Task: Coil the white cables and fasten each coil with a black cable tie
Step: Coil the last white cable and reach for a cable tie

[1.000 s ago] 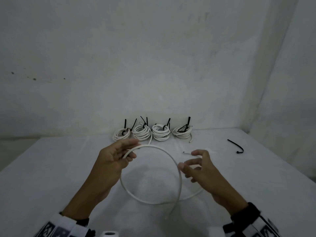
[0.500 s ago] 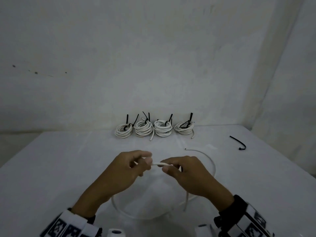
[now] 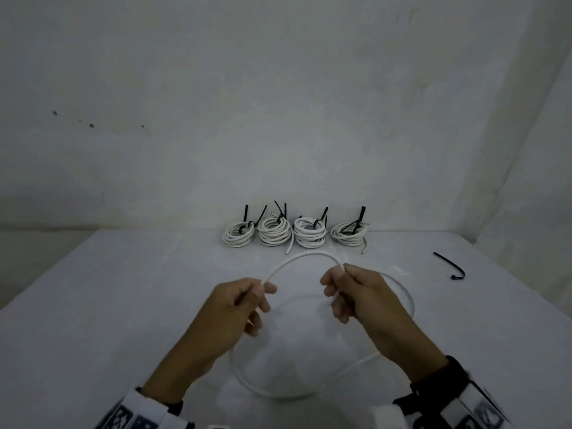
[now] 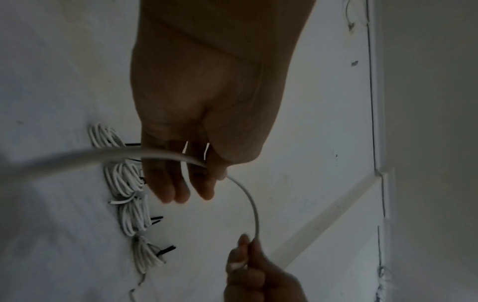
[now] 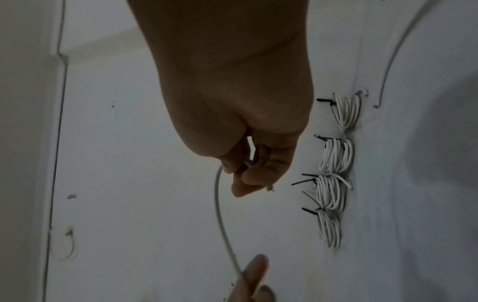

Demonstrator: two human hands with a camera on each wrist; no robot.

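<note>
Four finished coils (image 3: 294,234) sit in a row at the far edge of the table (image 3: 123,305), against the wall, each white bundle cinched with a black tie whose tail sticks up. One loose black cable tie (image 3: 450,265) lies well apart from them, off to my right near the table's edge. I hold the white cable (image 3: 305,255) above the table with both hands. My left hand (image 3: 240,308) has its fingers curled round the cable, pinching it where the arch begins. My right hand (image 3: 356,298) pinches the other foot of that arch between thumb and forefinger, the remaining fingers curled in. Between my hands the cable rises in a raised arc; below them it hangs in a wide loop that rests on the table.
</note>
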